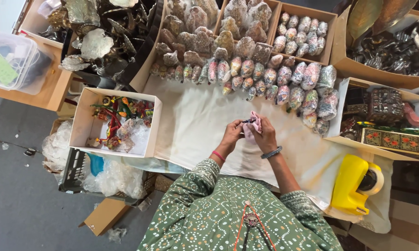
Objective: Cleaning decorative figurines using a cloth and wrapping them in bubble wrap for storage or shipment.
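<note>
A: How is the pink piece held?

B: It is pinched between both hands; the left hand is closed on its dark end, the right hand is curled round its body.

A: Its axis?

B: Roughly crosswise, dark tip toward the left hand. It is best kept steady, just above the cloth.

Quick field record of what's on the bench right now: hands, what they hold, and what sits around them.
left hand: pinching the near edge of the small pink wrapped item
right hand: gripping the same item from the other side
surface: white cloth-covered table
ahead: rows of bubble-wrapped painted figures
person's left: white cardboard box of colourful small ornaments
person's right: yellow plastic tape dispenser; white tray of dark decorated boxes
</note>
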